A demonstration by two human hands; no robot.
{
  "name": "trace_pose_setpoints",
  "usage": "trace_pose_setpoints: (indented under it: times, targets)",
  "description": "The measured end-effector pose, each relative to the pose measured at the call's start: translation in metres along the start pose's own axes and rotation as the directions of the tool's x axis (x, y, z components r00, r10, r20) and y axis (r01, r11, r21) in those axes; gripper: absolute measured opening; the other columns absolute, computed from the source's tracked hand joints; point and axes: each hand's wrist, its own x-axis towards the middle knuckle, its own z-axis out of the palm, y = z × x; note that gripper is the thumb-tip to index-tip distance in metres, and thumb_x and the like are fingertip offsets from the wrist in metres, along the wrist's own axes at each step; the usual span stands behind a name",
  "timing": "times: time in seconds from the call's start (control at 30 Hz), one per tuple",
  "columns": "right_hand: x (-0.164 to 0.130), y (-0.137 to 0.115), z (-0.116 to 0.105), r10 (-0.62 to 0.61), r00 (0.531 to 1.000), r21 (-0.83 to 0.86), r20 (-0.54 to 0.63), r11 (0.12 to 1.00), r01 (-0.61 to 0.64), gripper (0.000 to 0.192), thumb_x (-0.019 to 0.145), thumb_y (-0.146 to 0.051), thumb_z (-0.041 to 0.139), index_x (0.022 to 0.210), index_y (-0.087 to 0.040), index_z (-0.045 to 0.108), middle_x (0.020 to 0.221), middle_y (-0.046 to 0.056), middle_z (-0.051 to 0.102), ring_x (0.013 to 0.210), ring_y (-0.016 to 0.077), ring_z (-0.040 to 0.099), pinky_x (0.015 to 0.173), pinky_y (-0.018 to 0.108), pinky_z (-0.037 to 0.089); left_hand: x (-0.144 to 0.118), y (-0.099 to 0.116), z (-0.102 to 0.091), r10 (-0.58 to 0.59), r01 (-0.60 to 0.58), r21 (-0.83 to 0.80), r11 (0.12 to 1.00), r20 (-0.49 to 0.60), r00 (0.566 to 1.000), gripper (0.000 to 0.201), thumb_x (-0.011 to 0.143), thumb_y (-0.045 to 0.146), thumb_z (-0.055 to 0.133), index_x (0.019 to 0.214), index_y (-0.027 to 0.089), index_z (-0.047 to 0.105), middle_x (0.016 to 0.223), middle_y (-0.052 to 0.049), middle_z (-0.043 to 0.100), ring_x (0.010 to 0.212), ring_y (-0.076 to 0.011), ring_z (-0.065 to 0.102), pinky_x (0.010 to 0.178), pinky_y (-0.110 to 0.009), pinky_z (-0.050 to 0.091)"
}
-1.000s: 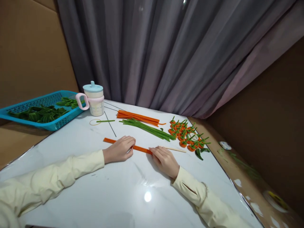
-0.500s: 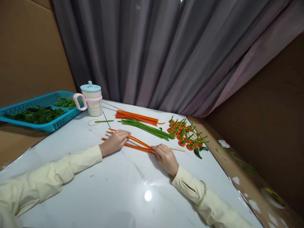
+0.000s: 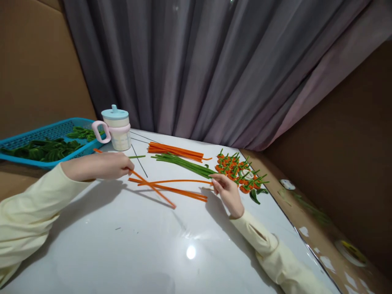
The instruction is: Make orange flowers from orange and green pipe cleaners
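Note:
My left hand (image 3: 114,165) is closed around an orange pipe cleaner (image 3: 157,192), lifted above the table and slanting down to the right. My right hand (image 3: 226,188) pinches the right end of a second orange pipe cleaner (image 3: 177,181), which bows slightly and crosses behind the first. Beneath them, a few more orange pipe cleaners (image 3: 186,194) lie on the table. Beside my right fingers is a thin pale stick (image 3: 207,188), mostly hidden by the hand. Green pipe cleaners (image 3: 183,164) lie just beyond, with an orange bundle (image 3: 174,151) behind them.
Small orange pieces with green stems (image 3: 232,165) cluster at the right around a white ring (image 3: 246,174). Two dark green leaves (image 3: 254,196) lie near them. A lidded cup (image 3: 118,130) stands at the back left beside a blue basket (image 3: 45,163) of green leaf shapes.
My left hand has moved left and lifted one orange pipe cleaner. My right hand has shifted slightly right and up with another, so the two now cross.

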Motion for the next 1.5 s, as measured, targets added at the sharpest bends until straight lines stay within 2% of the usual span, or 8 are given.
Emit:
trace_pose_setpoints:
  times: [0.2,0.33,0.5,0.63,0.8,1.03,1.2,1.5]
  targets:
    - [0.008,0.010,-0.091,0.281,0.825,-0.077,0.490,0.957,-0.280,0.047,0.074,-0.057,0.059,0.089,-0.012,0.063,0.052,0.000,0.057,0.045,0.0132,0.053,0.048,0.025,0.043,-0.011,0.013,-0.010,-0.285,0.246,0.153,0.957,0.341,0.896,0.032,0.063,0.011,0.056,0.090,0.018,0.072,0.080,-0.006,0.067,0.068,-0.0216,0.060,0.052,-0.023,0.037]
    - [-0.009,0.012,-0.124,0.364,0.721,-0.392,0.590,0.910,-0.138,0.042,0.081,-0.055,0.049,0.083,-0.017,0.066,0.076,0.009,0.069,0.068,0.0201,0.063,0.062,0.029,0.048,-0.012,0.032,-0.011,-0.267,0.218,0.170,0.961,0.371,0.890,0.042,0.067,0.021,0.060,0.108,0.019,0.065,0.108,-0.012,0.063,0.092,-0.0294,0.060,0.067,-0.028,0.043]
    - [-0.025,-0.025,-0.082,0.148,0.826,-0.430,0.543,0.895,0.122,0.031,0.088,-0.042,0.047,0.093,-0.016,0.064,0.096,0.012,0.068,0.087,0.0230,0.063,0.078,0.033,0.048,-0.015,0.076,0.017,0.239,-0.222,-0.095,0.970,0.247,0.939,0.019,0.087,0.026,0.047,0.098,0.018,0.061,0.098,-0.007,0.059,0.089,-0.0214,0.057,0.075,-0.026,0.041]
    - [-0.039,-0.061,-0.018,-0.125,0.683,-0.209,0.719,0.899,0.385,0.021,0.084,-0.026,0.056,0.103,-0.019,0.060,0.098,0.008,0.063,0.088,0.0188,0.060,0.079,0.028,0.048,-0.010,0.105,0.063,0.396,-0.370,-0.249,0.895,0.063,0.916,0.018,0.092,0.032,0.046,0.098,0.016,0.052,0.098,-0.007,0.053,0.085,-0.0199,0.053,0.074,-0.027,0.041]
    - [-0.046,-0.064,0.026,-0.192,0.671,-0.291,0.717,0.792,0.537,0.024,0.076,-0.003,0.048,0.093,-0.015,0.058,0.084,0.008,0.061,0.076,0.0201,0.058,0.067,0.029,0.047,0.004,0.108,0.099,0.339,-0.307,-0.430,0.849,-0.003,0.941,0.009,0.093,0.026,0.043,0.089,0.018,0.045,0.094,-0.006,0.047,0.084,-0.0194,0.048,0.076,-0.030,0.040]
    - [-0.031,-0.051,0.037,-0.069,0.781,-0.025,0.620,0.994,0.109,0.011,0.079,-0.010,0.046,0.075,-0.018,0.052,0.061,-0.004,0.050,0.053,0.0094,0.041,0.053,0.021,0.034,0.012,0.106,0.109,0.210,-0.175,-0.598,0.782,-0.011,0.978,0.014,0.091,0.023,0.035,0.079,0.020,0.039,0.076,-0.001,0.048,0.067,-0.0159,0.044,0.062,-0.027,0.035]
    - [-0.032,-0.051,0.045,0.149,0.835,0.255,0.529,0.911,-0.324,0.027,0.086,-0.043,0.051,0.077,-0.017,0.053,0.050,-0.008,0.041,0.045,0.0077,0.034,0.046,0.021,0.028,0.009,0.111,0.111,0.059,-0.034,-0.785,0.619,0.003,0.998,0.014,0.093,0.030,0.033,0.090,0.020,0.042,0.063,0.005,0.045,0.057,-0.0128,0.044,0.057,-0.024,0.035]
    - [-0.043,-0.055,0.049,0.120,0.860,0.330,0.495,0.890,-0.314,0.035,0.089,-0.052,0.046,0.079,-0.019,0.050,0.051,-0.006,0.046,0.044,0.0079,0.038,0.044,0.021,0.029,0.000,0.120,0.114,0.087,0.031,-0.968,0.248,0.054,0.995,0.023,0.089,0.041,0.046,0.094,0.018,0.042,0.069,0.003,0.047,0.052,-0.0091,0.043,0.048,-0.023,0.034]
